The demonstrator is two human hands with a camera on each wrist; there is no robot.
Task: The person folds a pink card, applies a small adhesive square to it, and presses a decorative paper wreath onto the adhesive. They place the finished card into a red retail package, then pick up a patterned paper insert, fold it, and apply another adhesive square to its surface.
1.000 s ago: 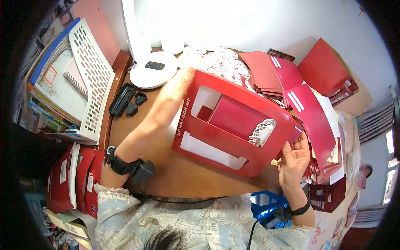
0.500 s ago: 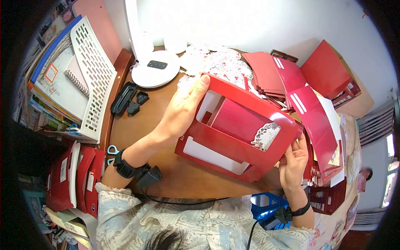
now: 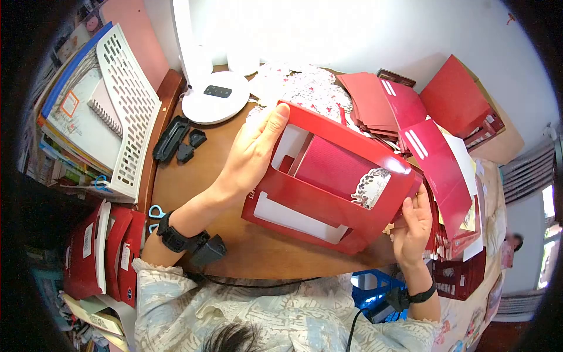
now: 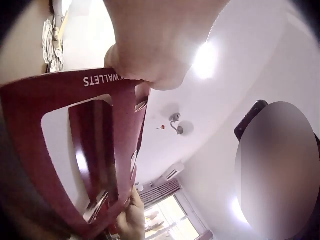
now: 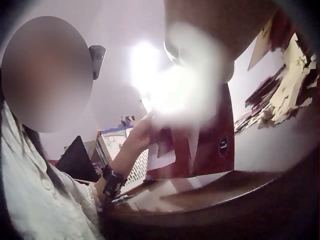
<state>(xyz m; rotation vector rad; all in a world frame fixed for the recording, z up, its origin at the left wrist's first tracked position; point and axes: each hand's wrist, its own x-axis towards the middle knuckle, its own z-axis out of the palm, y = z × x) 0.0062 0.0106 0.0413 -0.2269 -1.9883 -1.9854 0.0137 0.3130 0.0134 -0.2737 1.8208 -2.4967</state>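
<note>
A red cardboard sleeve [image 3: 311, 198] with two cut-out windows is held tilted above the desk. In the head view a dark red money wallet [image 3: 328, 164] with a white floral cut-out [image 3: 372, 188] shows through its upper window; the lower window shows white. My left hand [image 3: 252, 149] grips the sleeve's upper left corner, thumb on the front, covering most of the print. The word "WALLETS" reads upside down in the left wrist view, beside my left hand [image 4: 150, 45]. At the right end, my right hand [image 3: 413, 226] pinches the sleeve near a protruding dark red edge, some fingers behind it.
Red folders [image 3: 437, 161] and papers are piled at the right. A white lamp base [image 3: 216, 98], black plastic parts [image 3: 173, 141] and light-blue scissors [image 3: 155, 212] lie on the desk's left. White-and-red cut-outs [image 3: 316, 88] cover the back. A white file rack [image 3: 126, 117] stands left.
My left hand has shifted its hold at the corner and now covers more of the print. The sleeve is turned slightly. The scissors have come into view beside my left forearm.
</note>
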